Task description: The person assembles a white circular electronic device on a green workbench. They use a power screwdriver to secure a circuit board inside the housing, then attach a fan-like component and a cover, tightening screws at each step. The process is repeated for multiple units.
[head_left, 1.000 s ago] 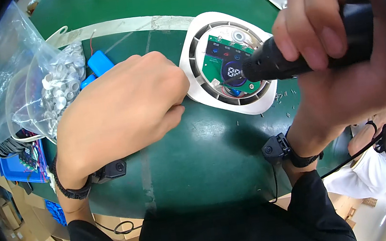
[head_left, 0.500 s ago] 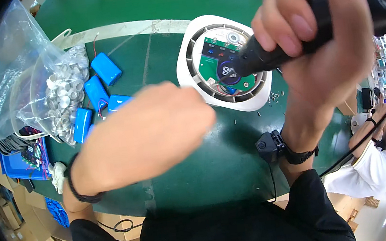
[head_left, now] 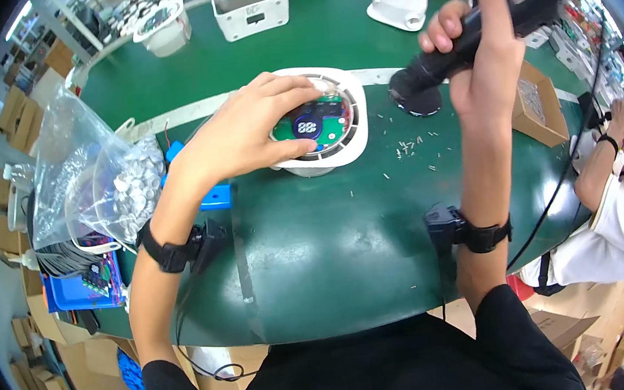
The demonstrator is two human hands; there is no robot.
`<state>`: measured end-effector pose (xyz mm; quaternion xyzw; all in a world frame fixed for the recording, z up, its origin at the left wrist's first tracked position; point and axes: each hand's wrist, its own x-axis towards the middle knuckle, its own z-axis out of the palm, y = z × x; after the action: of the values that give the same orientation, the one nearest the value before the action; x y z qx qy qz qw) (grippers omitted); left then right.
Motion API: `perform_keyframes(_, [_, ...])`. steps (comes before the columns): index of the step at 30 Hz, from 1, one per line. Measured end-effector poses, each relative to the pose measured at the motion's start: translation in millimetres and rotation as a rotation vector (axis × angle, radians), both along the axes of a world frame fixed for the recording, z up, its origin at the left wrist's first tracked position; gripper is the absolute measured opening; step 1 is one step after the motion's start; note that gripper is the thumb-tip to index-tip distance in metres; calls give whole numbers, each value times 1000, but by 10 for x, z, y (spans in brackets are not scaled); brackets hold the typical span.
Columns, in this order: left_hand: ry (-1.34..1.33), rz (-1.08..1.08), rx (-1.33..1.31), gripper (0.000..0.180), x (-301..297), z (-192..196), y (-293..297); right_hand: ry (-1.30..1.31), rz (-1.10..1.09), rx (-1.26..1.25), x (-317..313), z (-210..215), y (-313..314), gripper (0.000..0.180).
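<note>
Lying to the left of the screwdriver's nose, the round-cornered white housing (head_left: pixel 361 111) sits on the counter (head_left: pixel 328 263) with its circuit board (head_left: pixel 333 127) facing up, and a bare green gap separates it from the tool. The left hand (head_left: pixel 245 129) is the nearer one, in contact with it: it comes over the left part of the housing and grasps it across the face, thumb at the near edge of the board, fingers toward the far edge. The right hand (head_left: pixel 490 56) is clenched around the black screwdriver (head_left: pixel 458 48), well apart from the housing. That tool's long axis slants from far right down to near left, its nose at a dark round dish (head_left: pixel 427 103) just right of the housing. Loose screws (head_left: pixel 408 149) lie scattered on the near side of the dish.

The left hand covers much of the housing's left side, so the housing's own long axis cannot be told with certainty. The screwdriver's tip merges with the dark dish; whether they touch is unclear, and no screw can be made out on the bit. The left forearm partly hides the blue battery packs (head_left: pixel 216 197). At the far right, a co-worker (head_left: pixel 604 229) is partly cut off and blurred.
</note>
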<state>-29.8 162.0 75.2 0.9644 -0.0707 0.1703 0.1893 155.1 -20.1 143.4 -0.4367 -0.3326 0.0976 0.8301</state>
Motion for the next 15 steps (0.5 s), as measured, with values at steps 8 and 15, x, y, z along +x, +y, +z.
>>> perform_keyframes(8, [378,-105,198,67,375,342,-69,-19,-211,-620,1124,-1194,-224,39])
perform_keyframes(15, [385,-109,170,74,363,613,39,-887,-545,-1363,865,-1206,-72,52])
